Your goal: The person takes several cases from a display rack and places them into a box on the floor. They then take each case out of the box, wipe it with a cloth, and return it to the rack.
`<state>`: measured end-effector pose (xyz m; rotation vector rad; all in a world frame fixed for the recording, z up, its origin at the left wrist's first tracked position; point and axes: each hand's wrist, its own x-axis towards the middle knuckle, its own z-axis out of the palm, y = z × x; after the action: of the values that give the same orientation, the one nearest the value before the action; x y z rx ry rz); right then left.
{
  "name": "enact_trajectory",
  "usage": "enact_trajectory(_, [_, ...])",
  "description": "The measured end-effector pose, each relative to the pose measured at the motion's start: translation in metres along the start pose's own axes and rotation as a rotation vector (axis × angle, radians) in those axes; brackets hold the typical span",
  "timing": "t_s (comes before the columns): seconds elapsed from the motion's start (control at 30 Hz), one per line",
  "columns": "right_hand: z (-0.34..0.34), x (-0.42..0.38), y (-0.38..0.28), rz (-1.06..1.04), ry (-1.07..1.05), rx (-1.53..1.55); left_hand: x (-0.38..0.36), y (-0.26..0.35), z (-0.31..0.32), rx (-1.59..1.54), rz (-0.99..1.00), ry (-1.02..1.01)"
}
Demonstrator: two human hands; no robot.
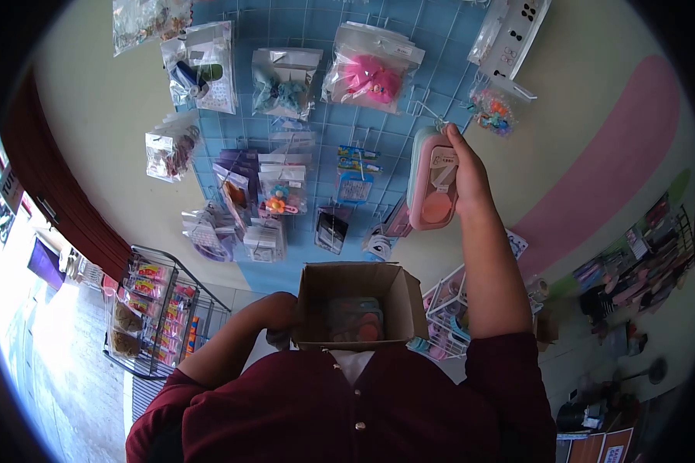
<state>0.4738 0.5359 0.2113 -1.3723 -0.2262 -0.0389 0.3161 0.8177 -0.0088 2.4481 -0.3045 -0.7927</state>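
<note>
The box (pixel 406 309) was before the person's chest, with cases (pixel 357 320) in it and the left hand (pixel 280 315) at its left side. Beyond it, bags (pixel 372 73) hung on a wall grid (pixel 371 129). The right hand (pixel 471 174) held another case (pixel 434 189) before the grid's right part. A rack (pixel 208 297) bearing packets (pixel 148 287) stood left of the box, a wire basket (pixel 445 312) right.

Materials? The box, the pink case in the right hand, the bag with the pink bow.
Box: likely cardboard, matte; plain brown walls, foldable-looking edges.
Pink case: probably moulded plastic, smooth; rounded corners, even colour. Its front looks see-through, exact material unclear.
Bag: thin clear plastic film, glossy; wrinkles and glare, bow visible through it.
</note>
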Motion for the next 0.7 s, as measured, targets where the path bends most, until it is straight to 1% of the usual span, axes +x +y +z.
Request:
enact_trajectory(0.13, [0.0,0.0,0.003,-0.078,0.045,-0.106,0.006,-0.008,0.006,0.007,0.015,0.029])
enact_trajectory(0.23, [0.003,-0.003,0.0,-0.055,0.049,-0.112,0.006,-0.012,0.008,0.023,0.004,0.033])
enact_trajectory(0.3, [0.002,-0.005,-0.006,0.087,-0.001,0.009,0.004,-0.012,0.008,0.024,0.022,0.035])
enact_trajectory(0.43, [-0.006,0.001,-0.003,0.094,-0.04,0.023,-0.001,-0.011,0.006,0.033,0.009,0.032])
enact_trajectory(0.5, [-0.006,0.001,-0.001,-0.256,0.0,-0.21,-0.004,-0.012,0.005,0.014,-0.008,0.042])
enact_trajectory(0.53, [-0.007,0.0,-0.002,-0.255,-0.002,-0.212,-0.006,-0.012,0.004,0.011,-0.008,0.043])
enact_trajectory(0.6, [-0.009,-0.006,-0.004,-0.264,0.002,-0.375,-0.009,-0.014,0.002,0.001,-0.026,0.04])
enact_trajectory(0.7, [-0.007,-0.009,-0.005,-0.219,0.0,-0.327,-0.009,-0.02,0.003,0.016,0.012,0.066])
